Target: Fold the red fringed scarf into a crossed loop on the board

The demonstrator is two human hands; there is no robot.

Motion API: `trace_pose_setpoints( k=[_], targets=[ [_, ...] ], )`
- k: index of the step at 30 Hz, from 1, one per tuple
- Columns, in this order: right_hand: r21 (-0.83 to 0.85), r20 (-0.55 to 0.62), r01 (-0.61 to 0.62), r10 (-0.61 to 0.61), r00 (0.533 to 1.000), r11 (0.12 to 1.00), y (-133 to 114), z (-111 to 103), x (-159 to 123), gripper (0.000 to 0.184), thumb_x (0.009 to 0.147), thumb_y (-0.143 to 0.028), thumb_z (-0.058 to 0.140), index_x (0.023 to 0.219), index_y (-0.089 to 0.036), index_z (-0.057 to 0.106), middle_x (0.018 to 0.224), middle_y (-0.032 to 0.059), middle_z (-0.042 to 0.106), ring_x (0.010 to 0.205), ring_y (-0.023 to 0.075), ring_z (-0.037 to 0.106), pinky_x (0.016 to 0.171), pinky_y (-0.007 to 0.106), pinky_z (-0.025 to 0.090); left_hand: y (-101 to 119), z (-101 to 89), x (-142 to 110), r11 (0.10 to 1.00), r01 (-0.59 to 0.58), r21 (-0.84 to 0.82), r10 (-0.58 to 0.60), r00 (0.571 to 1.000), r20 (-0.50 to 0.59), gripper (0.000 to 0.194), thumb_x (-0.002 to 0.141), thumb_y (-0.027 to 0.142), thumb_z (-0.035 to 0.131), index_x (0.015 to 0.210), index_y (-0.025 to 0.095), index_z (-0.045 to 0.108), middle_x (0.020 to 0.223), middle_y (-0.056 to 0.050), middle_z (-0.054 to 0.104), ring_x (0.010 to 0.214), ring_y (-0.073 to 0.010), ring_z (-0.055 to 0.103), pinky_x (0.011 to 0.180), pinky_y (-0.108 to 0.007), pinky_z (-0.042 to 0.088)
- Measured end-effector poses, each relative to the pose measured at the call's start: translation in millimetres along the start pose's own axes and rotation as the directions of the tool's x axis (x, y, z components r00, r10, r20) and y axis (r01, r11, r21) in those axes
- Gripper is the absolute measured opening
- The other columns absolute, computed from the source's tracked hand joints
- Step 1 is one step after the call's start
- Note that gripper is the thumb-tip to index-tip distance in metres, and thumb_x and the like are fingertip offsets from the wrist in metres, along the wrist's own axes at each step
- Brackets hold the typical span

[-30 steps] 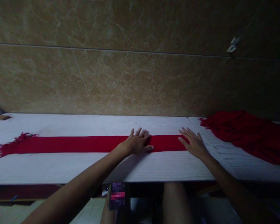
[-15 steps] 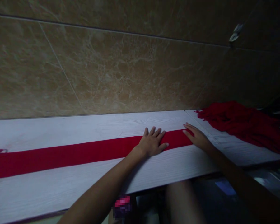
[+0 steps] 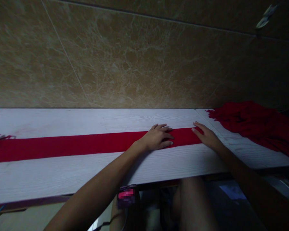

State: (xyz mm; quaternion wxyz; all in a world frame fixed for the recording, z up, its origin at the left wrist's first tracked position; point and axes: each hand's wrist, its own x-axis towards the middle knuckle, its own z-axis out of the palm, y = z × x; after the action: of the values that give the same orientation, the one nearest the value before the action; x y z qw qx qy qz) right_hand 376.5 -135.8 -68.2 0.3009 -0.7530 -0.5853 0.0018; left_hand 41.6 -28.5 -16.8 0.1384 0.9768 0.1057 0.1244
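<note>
A long red scarf [image 3: 69,145], folded into a narrow flat strip, lies along the white wood-grain table [image 3: 62,120]. Fringe shows at its far left end. My left hand [image 3: 156,137] rests on top of the strip, palm down, with its fingers stretched to the right and apart. At the strip's right end, my right hand [image 3: 205,134] touches the fabric, thumb and fingers extended and separated. Neither hand has cloth gripped in it.
A loose heap of red fringed cloth [image 3: 252,125] lies on the table's right part. Behind the table rises a brown marbled tile wall [image 3: 125,64], with a small pale fitting [image 3: 266,17] at upper right. My legs [image 3: 195,205] are below the front edge.
The camera view has shifted a little, so the scarf sits higher and more level. My left fingers have turned from spread upward to pointing right. My right hand stays at the strip's right end.
</note>
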Motion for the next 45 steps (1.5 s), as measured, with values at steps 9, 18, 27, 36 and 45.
trace_pose_setpoints(
  k=[9,18,27,36,45],
  targets=[
    [0.105,-0.025,0.040,-0.038,0.999,0.994,11.4,2.7,3.3,0.056,0.093,-0.069,0.059,0.127,-0.028,0.074,0.145,0.0108,0.070,0.141,0.0343,0.060,0.127,0.059,0.038,-6.2,-3.8,2.4,0.998,-0.054,-0.033,0.053,0.998,-0.034,0.016,0.100,0.023,0.067,0.108,0.023,0.081,0.118,-0.007,0.076,0.108,-0.0233,0.068,0.097,-0.037,0.048],
    [0.077,-0.021,0.050,-0.049,0.999,0.996,8.2,3.7,3.2,0.050,0.094,-0.061,0.056,0.124,-0.025,0.073,0.144,0.0145,0.070,0.140,0.0363,0.061,0.126,0.061,0.039,2.2,-6.1,-6.2,0.979,-0.035,-0.199,0.031,0.999,-0.027,0.016,0.101,0.021,0.062,0.105,0.017,0.077,0.110,-0.008,0.076,0.095,-0.0189,0.068,0.086,-0.029,0.049],
    [0.064,-0.027,0.059,-0.057,0.998,0.996,11.7,6.2,4.6,0.045,0.094,-0.060,0.057,0.120,-0.028,0.074,0.142,0.0116,0.071,0.139,0.0355,0.061,0.125,0.060,0.040,8.7,-5.8,-5.6,0.925,0.060,-0.375,-0.065,0.998,0.001,0.030,0.100,0.040,0.067,0.083,0.015,0.072,0.077,-0.001,0.067,0.066,-0.0120,0.054,0.064,-0.025,0.037],
    [0.059,-0.003,0.057,-0.057,0.998,0.997,10.4,3.0,4.6,0.047,0.093,-0.063,0.056,0.121,-0.029,0.073,0.143,0.0110,0.070,0.139,0.0343,0.061,0.126,0.059,0.039,1.8,4.4,-5.8,0.739,0.091,-0.667,-0.096,0.995,0.029,0.016,0.093,0.028,0.073,0.092,0.013,0.077,0.084,-0.003,0.073,0.075,-0.0126,0.060,0.074,-0.026,0.045],
    [0.044,-0.004,0.063,-0.063,0.998,0.997,8.3,3.5,4.5,0.045,0.094,-0.060,0.054,0.119,-0.028,0.074,0.143,0.0115,0.070,0.138,0.0332,0.062,0.125,0.056,0.040,5.9,-0.2,-3.4,0.638,0.048,-0.769,-0.083,0.997,-0.006,0.011,0.092,0.026,0.076,0.093,0.015,0.080,0.100,-0.008,0.078,0.091,-0.0161,0.068,0.088,-0.031,0.052]
  ],
)
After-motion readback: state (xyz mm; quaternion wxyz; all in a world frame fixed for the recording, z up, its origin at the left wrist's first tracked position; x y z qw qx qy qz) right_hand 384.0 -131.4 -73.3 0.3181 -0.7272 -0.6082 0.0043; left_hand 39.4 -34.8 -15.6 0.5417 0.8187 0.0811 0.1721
